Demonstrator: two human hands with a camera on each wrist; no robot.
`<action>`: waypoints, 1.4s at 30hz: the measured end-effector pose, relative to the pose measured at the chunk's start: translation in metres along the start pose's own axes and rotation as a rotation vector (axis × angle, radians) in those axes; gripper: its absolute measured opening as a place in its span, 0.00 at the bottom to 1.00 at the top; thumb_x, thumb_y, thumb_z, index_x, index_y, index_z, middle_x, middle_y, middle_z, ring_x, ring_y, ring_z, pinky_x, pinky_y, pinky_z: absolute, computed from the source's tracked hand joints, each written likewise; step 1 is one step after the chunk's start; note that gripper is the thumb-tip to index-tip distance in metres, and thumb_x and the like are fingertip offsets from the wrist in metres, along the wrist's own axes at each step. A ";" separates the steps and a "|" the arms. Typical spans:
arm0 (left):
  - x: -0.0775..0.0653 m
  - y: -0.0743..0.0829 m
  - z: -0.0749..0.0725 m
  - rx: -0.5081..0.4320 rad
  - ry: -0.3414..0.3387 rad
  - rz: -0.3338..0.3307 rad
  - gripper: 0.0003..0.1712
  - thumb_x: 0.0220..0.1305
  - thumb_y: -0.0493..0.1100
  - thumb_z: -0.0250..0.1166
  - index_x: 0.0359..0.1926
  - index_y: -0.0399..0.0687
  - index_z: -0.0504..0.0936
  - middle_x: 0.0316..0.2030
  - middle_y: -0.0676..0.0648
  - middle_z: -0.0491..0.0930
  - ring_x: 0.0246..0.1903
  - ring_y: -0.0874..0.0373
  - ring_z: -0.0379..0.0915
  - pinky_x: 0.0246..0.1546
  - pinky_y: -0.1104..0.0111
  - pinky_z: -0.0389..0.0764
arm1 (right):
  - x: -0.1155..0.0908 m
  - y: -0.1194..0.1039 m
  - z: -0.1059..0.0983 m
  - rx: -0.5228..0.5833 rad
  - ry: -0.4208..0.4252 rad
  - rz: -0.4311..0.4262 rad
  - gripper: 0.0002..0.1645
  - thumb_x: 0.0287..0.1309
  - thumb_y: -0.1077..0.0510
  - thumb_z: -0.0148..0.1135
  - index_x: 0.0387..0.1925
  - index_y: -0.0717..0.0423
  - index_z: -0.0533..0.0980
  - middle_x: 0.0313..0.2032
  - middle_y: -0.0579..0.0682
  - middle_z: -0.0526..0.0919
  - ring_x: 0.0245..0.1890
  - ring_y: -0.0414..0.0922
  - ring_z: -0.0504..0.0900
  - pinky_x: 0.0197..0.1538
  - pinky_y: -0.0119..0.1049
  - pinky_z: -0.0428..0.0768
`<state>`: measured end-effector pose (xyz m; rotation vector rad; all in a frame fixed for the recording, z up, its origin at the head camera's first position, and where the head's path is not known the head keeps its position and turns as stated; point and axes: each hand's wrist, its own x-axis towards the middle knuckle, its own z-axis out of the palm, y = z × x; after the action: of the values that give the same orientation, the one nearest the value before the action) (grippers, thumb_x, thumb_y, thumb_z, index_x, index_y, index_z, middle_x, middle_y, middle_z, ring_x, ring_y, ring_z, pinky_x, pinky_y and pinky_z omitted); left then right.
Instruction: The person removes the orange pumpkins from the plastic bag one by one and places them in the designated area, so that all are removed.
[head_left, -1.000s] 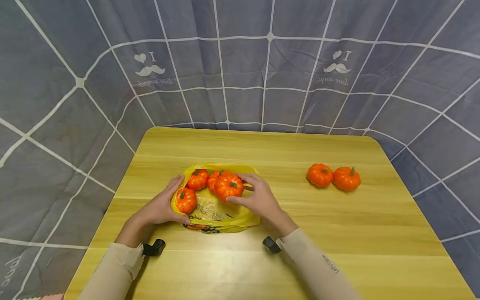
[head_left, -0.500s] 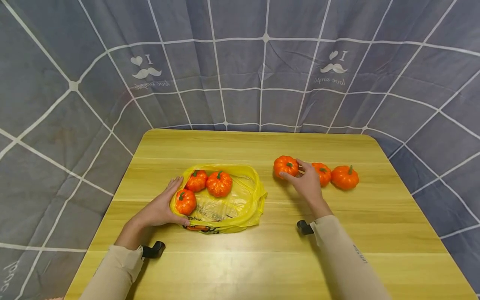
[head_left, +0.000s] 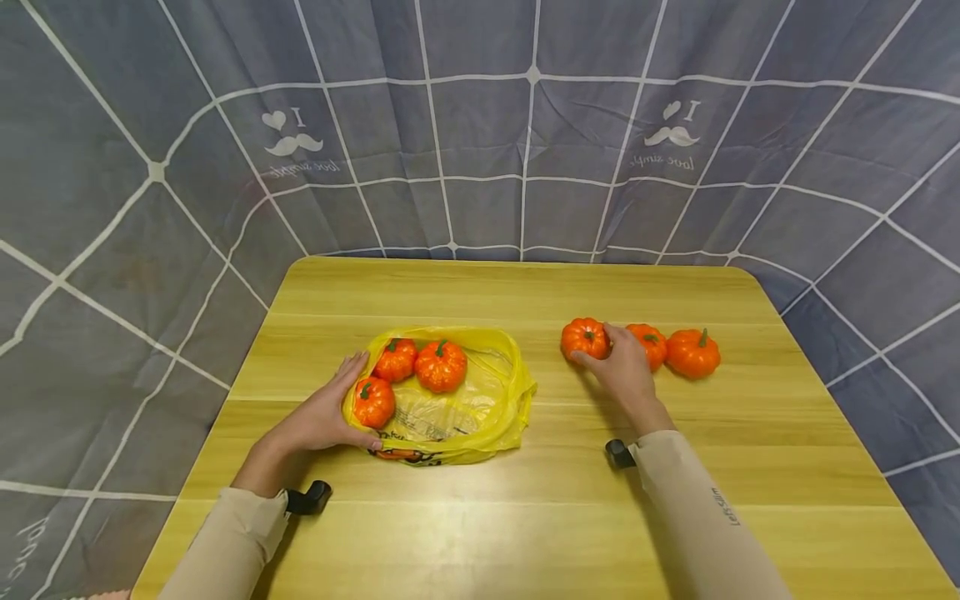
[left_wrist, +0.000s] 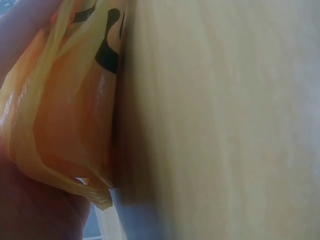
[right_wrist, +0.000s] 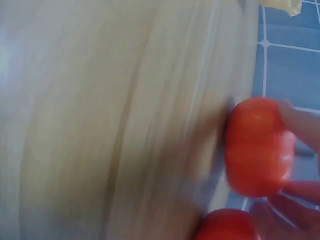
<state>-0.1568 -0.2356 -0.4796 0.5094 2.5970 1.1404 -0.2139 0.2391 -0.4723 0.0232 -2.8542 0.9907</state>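
A yellow plastic bag lies with its mouth spread wide, and three small orange pumpkins sit in its left part, among them one pumpkin at the back. My left hand holds the bag's left end, thumb along the front rim and fingers at the back left. In the left wrist view the bag's printed side bulges orange beside that hand. Right of the bag, my right hand grips another orange pumpkin between thumb and fingers. The right wrist view shows this gripped pumpkin close to the tabletop.
Two more pumpkins stand on the wooden table: one partly behind my right hand, the other beside it to the right. A grey curtain with white grid lines surrounds the table's back and sides.
My right hand has carried a pumpkin out of the bag and rightward to beside the two on the table, shifting slightly right in the last half second. My left hand stays on the bag.
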 end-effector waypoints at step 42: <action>-0.004 -0.002 -0.002 -0.001 0.009 0.024 0.81 0.38 0.58 0.86 0.80 0.39 0.40 0.78 0.33 0.35 0.76 0.34 0.26 0.68 0.34 0.41 | -0.021 -0.148 0.123 0.074 -0.304 -0.282 0.55 0.46 0.42 0.81 0.70 0.62 0.68 0.68 0.58 0.71 0.68 0.56 0.69 0.69 0.48 0.66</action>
<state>-0.1546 -0.2392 -0.4794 0.5380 2.6044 1.1545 -0.1988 0.0464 -0.4787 0.6146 -2.9562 1.1105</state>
